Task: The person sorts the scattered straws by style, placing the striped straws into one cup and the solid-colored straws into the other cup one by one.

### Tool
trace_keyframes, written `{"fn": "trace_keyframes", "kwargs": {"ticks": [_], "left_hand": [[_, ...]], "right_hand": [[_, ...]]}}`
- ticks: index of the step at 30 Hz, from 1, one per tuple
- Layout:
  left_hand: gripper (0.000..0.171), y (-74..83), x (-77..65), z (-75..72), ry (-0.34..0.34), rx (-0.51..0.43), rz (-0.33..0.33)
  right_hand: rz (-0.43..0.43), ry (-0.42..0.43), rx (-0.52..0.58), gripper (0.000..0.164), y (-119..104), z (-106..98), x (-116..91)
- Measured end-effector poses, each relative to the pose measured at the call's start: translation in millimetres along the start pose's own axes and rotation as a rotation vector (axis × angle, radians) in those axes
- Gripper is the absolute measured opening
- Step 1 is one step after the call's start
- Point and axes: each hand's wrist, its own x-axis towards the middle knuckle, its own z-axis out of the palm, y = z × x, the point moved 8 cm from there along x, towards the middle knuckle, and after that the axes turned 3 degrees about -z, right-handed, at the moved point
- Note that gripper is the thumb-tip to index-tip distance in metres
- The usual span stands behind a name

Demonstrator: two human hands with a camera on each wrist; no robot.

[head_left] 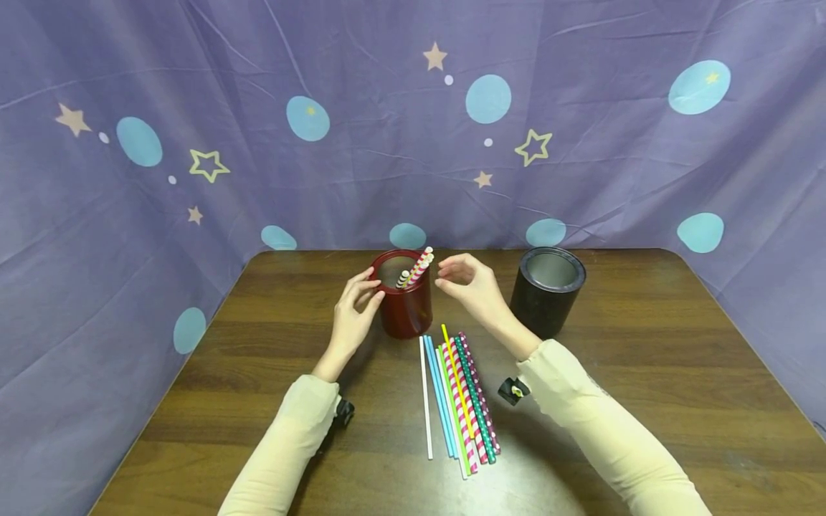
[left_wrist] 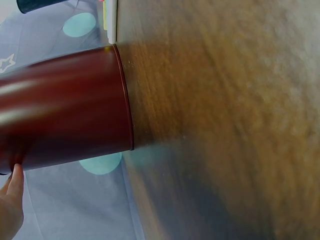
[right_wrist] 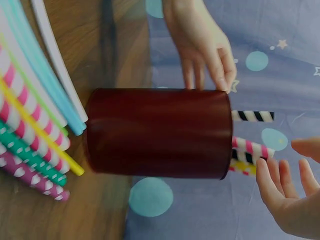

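A dark red cylindrical container (head_left: 406, 314) stands upright on the table, with several paper straws (head_left: 422, 265) leaning out of its right side. Pink-striped and black-striped straw ends (right_wrist: 253, 116) show past its rim in the right wrist view. My left hand (head_left: 351, 315) touches the container's left side near the rim, its fingers fairly straight against the wall. Just right of the straw tops is my right hand (head_left: 476, 287), loosely bent, with nothing between thumb and fingers. In the right wrist view those fingertips (right_wrist: 263, 172) overlap the straw ends.
Between the forearms lies a row of loose straws (head_left: 461, 401): white, blue, green, yellow, pink-striped, dotted teal and purple. A black container (head_left: 545, 308) stands to the right, behind my right forearm. The wooden table (head_left: 658, 358) ends at a purple patterned curtain (head_left: 387, 186).
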Motion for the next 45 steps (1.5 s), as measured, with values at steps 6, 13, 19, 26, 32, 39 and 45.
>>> {"fn": "trace_keyframes", "kwargs": {"ticks": [6, 13, 19, 26, 32, 39, 45], "left_hand": [[0.020, 0.5, -0.4, -0.4, 0.002, 0.000, -0.001], [0.019, 1.3, 0.2, -0.2, 0.000, 0.004, -0.003], [0.019, 2.8, 0.7, -0.4, 0.003, 0.000, 0.004], [0.019, 2.0, 0.4, -0.2, 0.006, -0.005, 0.001], [0.019, 3.1, 0.8, 0.5, 0.004, -0.007, 0.008], [0.019, 3.0, 0.8, 0.1, 0.001, -0.010, 0.010], [0.020, 3.9, 1.1, 0.4, -0.002, -0.010, 0.018]], "right_hand": [[0.029, -0.109, -0.079, 0.024, 34.0, 1.9, -4.8], [0.033, -0.197, -0.135, 0.022, 38.6, 4.2, -15.4], [0.061, -0.281, -0.182, 0.023, 29.7, 5.9, -25.2], [0.087, -0.351, -0.201, 0.023, 70.3, 5.3, -28.7], [0.073, -0.404, -0.231, 0.021, 80.8, 3.6, -34.7], [0.084, -0.471, -0.231, 0.021, 80.0, 5.2, -43.5], [0.085, -0.505, -0.286, 0.023, 96.4, 3.2, -49.8]]}}
